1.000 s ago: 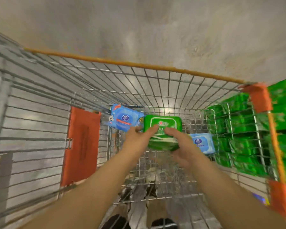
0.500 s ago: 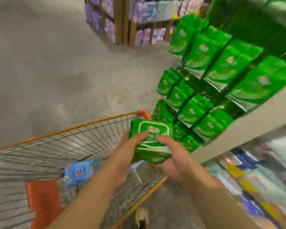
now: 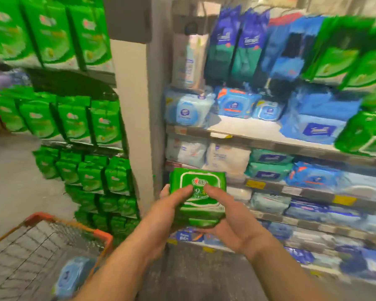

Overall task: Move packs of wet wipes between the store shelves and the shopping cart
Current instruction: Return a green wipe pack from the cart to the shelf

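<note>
- You had the green wipes pack [image 3: 197, 193] clamped between both hands, in the air in front of the shelves [image 3: 269, 142], not yet on any board.
- Your left hand [image 3: 167, 210] took the pack's left side: thumb curled over the printed top, fingers wrapped under, one fingertip just showing past the left edge. Looked like a carry grip, weight on the fingers.
- Your right hand [image 3: 228, 218] mirrored it: thumb on top, palm cupped under the right end. Can't tell how those under-fingers were spread; the pack hid them.
- The label faced up and level, probably so the pack slides flat into a shelf gap.
- The shopping cart [image 3: 39, 242] sat left of and below the pack, well apart. A blue wipes pack [image 3: 72, 276] lay inside it.
- More green packs [image 3: 367, 135] sat on the shelf right of and above yours, likely the destination. Motion blur there, so I can't confirm the exact slot.
</note>
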The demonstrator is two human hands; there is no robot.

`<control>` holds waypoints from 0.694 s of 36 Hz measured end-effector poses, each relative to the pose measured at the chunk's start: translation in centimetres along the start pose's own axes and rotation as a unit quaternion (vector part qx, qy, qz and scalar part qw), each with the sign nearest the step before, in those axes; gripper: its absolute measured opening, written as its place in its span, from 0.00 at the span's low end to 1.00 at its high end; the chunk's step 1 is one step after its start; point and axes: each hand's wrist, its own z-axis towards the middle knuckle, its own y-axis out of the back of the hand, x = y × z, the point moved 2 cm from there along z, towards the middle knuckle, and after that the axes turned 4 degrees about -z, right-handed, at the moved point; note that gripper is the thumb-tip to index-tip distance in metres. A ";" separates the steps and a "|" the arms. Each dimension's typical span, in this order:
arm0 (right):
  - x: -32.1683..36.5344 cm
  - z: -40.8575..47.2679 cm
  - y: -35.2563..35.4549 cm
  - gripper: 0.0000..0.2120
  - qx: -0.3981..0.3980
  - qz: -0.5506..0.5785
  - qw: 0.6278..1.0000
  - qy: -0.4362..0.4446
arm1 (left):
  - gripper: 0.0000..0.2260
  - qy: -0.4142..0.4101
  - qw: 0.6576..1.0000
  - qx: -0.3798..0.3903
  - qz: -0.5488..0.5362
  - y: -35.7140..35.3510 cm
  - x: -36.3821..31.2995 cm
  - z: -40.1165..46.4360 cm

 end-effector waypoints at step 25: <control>12.5 -18.6 37.8 0.14 -0.291 0.093 0.946 0.108 | 0.27 0.068 0.939 0.296 0.163 -44.2 11.5 6.6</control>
